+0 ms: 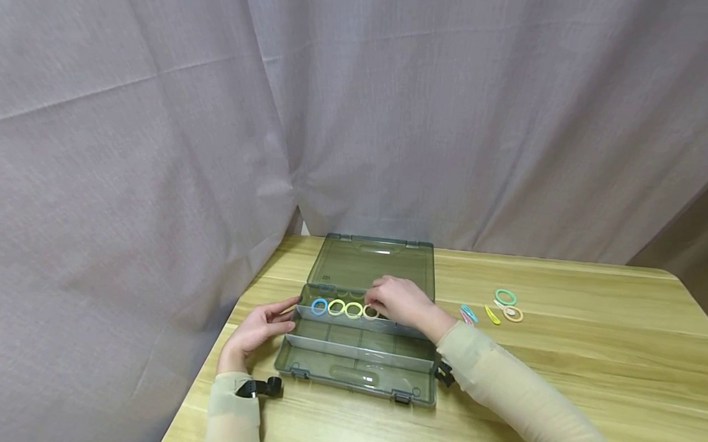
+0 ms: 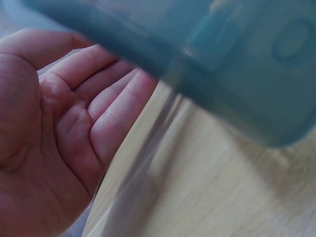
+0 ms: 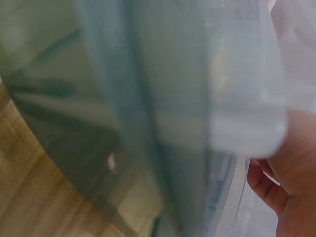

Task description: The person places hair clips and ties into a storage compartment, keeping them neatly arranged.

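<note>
The compartment box lay open on the wooden counter, its smoky translucent lid tilted up and back toward the curtain. The box's long axis ran left to right across the person's front, with the latches on the near wall and the hinge on the far side.

In the far row of compartments sat a line of small rings: a blue ring, then two yellow-green ones, then a pale one partly under the right hand. That hand's grip was curled down over the pale ring, fingertips at or on it; whether it actually pinched the ring could not be told. The left hand lay with relaxed, nearly straight fingers against the box's left end, holding nothing, apparently steadying it.

The rings looked very light, thin and smooth, probably elastic or soft plastic, so they would be best pinched at the rim between thumb and forefinger. The box appeared to be stiff, thin-walled plastic, light enough to slide on the counter, and best steadied at its end walls.

More rings and clips lay loose on the counter, well to the right of the box.
</note>
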Action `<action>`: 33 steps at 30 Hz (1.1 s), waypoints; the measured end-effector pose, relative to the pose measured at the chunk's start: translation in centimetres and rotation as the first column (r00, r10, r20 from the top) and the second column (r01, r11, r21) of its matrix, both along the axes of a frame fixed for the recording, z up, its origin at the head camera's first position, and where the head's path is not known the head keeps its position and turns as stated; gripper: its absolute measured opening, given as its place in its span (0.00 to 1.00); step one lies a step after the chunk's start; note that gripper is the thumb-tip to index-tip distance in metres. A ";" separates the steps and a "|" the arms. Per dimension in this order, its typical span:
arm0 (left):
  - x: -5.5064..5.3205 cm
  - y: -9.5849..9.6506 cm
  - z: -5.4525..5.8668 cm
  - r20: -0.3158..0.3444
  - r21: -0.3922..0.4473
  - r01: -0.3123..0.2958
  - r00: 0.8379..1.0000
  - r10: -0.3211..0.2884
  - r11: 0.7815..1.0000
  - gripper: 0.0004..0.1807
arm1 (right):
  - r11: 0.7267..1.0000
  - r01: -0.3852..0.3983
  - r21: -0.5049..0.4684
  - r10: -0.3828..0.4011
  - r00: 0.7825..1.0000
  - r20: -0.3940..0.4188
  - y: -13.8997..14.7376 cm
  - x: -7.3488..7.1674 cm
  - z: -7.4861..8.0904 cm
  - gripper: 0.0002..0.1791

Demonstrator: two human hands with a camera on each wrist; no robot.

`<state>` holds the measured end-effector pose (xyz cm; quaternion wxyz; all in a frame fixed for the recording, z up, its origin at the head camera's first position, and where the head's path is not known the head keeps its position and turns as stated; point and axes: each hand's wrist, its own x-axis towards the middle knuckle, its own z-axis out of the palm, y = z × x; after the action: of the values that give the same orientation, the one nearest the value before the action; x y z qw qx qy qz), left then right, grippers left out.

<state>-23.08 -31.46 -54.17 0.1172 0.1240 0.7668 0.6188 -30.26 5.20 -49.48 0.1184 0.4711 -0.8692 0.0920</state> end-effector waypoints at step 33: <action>-0.7 0.0 -0.2 0.003 0.023 0.000 1.000 0.000 1.000 0.38 | 0.945 0.182 -0.270 -0.105 0.955 0.276 5.3 -0.4 -0.1 0.06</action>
<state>-23.74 -31.43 -54.42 0.1167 0.1245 0.7597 0.6275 -30.70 10.51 -49.54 0.0792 0.3673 -0.8862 0.2710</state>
